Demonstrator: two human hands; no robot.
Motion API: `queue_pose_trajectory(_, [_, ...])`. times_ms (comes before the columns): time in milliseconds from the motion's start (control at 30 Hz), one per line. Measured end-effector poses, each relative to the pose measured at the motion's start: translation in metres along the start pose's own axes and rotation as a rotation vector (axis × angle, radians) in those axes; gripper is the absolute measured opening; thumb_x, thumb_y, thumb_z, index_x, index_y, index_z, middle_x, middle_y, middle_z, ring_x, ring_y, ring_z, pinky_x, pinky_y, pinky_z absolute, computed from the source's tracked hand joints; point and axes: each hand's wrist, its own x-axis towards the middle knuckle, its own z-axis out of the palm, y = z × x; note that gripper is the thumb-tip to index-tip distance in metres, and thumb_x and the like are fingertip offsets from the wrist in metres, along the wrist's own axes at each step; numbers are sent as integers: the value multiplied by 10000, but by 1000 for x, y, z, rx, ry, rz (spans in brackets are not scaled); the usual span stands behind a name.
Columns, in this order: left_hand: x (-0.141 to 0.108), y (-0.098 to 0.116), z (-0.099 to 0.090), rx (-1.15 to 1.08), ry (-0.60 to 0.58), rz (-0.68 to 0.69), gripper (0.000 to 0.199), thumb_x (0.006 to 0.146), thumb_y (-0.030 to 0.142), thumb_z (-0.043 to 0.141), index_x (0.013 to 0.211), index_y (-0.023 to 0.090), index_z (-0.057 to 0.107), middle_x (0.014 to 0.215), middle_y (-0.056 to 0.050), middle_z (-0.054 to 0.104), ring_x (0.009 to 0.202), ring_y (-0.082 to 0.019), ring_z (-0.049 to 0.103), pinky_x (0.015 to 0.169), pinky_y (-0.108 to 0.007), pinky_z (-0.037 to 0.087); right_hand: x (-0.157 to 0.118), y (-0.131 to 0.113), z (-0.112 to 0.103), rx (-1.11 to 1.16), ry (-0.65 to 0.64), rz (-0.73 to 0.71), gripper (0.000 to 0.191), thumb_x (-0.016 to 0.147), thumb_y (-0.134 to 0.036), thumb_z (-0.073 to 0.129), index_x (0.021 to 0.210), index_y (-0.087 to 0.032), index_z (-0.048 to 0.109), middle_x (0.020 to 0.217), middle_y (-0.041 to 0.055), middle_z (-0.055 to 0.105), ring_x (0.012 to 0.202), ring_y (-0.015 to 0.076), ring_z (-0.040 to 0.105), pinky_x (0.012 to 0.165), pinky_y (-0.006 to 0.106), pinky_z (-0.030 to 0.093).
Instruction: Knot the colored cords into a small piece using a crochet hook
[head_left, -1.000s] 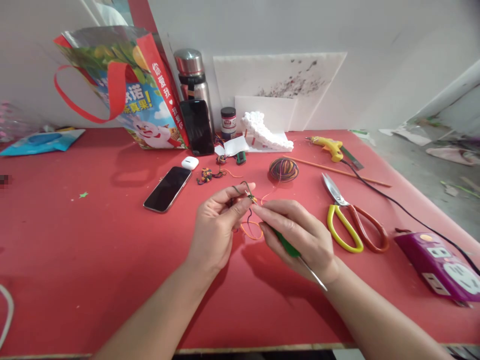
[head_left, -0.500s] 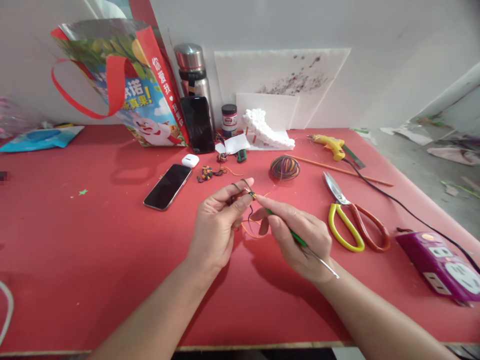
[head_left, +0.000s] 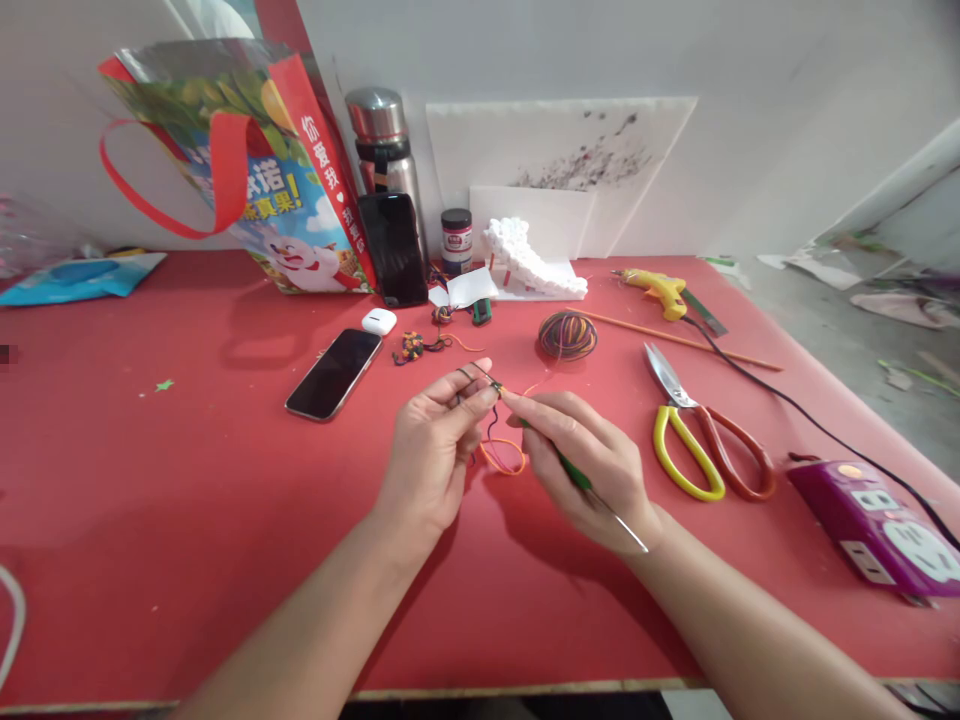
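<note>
My left hand (head_left: 435,440) pinches a small piece of crochet work (head_left: 496,388) between thumb and fingers, with dark yarn running over its index finger. In my right hand (head_left: 589,460) is a crochet hook (head_left: 576,472) with a green grip; its metal rear end sticks out past the wrist, and its front tip meets the crochet work. A loop of orange and purple yarn (head_left: 504,458) hangs below the hands. Behind them lies a multicoloured ball of yarn (head_left: 568,335), a strand leading from it toward the hands. A finished-looking crocheted scrap (head_left: 411,346) rests farther left.
Scissors (head_left: 684,405) and a purple power strip (head_left: 877,525) lie to the right, below a yellow glue gun (head_left: 660,292) and its cord. A phone (head_left: 334,374) and white earbud case (head_left: 379,321) lie left. A bag (head_left: 292,200) and steel flask (head_left: 386,150) stand behind.
My right hand has shifted slightly left with the crochet hook, its fingers drawn in closer. The hanging orange yarn loop shows more openly. My left hand keeps its pinch on the work.
</note>
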Motion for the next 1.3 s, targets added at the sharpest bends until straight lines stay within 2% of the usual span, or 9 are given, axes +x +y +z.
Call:
queue_pose_trajectory(133, [3, 0, -1, -17, 17, -34, 380, 550, 164, 970, 898, 121, 823, 697, 35, 579, 548, -19, 395, 467, -144, 311, 0, 4, 1, -149, -34, -78, 509, 1016, -73, 529, 1510, -191, 550, 1049, 126, 712, 869, 194, 726, 721, 301, 625])
queue_pose_trajectory(267, [4, 0, -1, -30, 16, -23, 356, 549, 140, 957, 875, 122, 815, 700, 32, 606, 536, -17, 405, 457, -154, 298, -1, 2, 6, -257, -59, -82, 552, 1013, -68, 516, 1550, -193, 494, 1032, 131, 715, 878, 217, 741, 724, 312, 630])
queue_pose_trajectory(400, [2, -3, 1, 3, 22, 90, 312, 587, 150, 945, 869, 146, 812, 791, 2, 681, 671, -65, 569, 595, -174, 450, -4, -4, 12, -322, -37, -49, 537, 1017, -69, 519, 1541, -184, 489, 1037, 145, 724, 894, 231, 752, 742, 334, 636])
queue_pose_trajectory(500, [3, -9, -1, 67, 12, 187, 282, 643, 185, 933, 900, 174, 815, 834, 5, 694, 758, -90, 613, 723, -208, 513, -4, -7, 14, -281, -1, -17, 505, 1012, -61, 521, 1507, -161, 528, 1057, 163, 725, 920, 247, 760, 754, 354, 638])
queue_pose_trajectory(667, [4, -13, -9, 268, -15, 323, 259, 802, 205, 841, 1058, 242, 839, 901, 7, 689, 783, -95, 582, 763, -215, 503, -3, -9, 12, -179, 34, 8, 467, 1003, -50, 539, 1456, -156, 575, 1073, 166, 717, 911, 228, 748, 781, 350, 636])
queue_pose_trajectory(900, [0, -7, -9, 470, -7, 430, 335, 846, 212, 803, 1174, 276, 830, 870, 10, 640, 657, -103, 428, 608, -233, 419, 1, -10, 5, -85, 40, 53, 377, 1010, -41, 526, 1356, -142, 638, 1017, 142, 714, 880, 191, 716, 767, 320, 613])
queue_pose_trajectory(1100, [3, -7, -10, 538, -26, 486, 367, 863, 191, 764, 1214, 282, 819, 874, 11, 614, 667, -96, 393, 619, -217, 414, 3, -11, 2, -19, 59, 79, 343, 995, -30, 556, 1289, -159, 676, 980, 110, 710, 834, 166, 701, 736, 289, 602])
queue_pose_trajectory(1300, [4, -7, -12, 552, -50, 489, 337, 844, 174, 759, 1152, 283, 840, 930, -2, 634, 647, -88, 380, 590, -219, 407, 6, -10, -2, 66, 92, 123, 277, 985, -26, 595, 1195, -146, 730, 929, 86, 716, 780, 140, 689, 715, 259, 581])
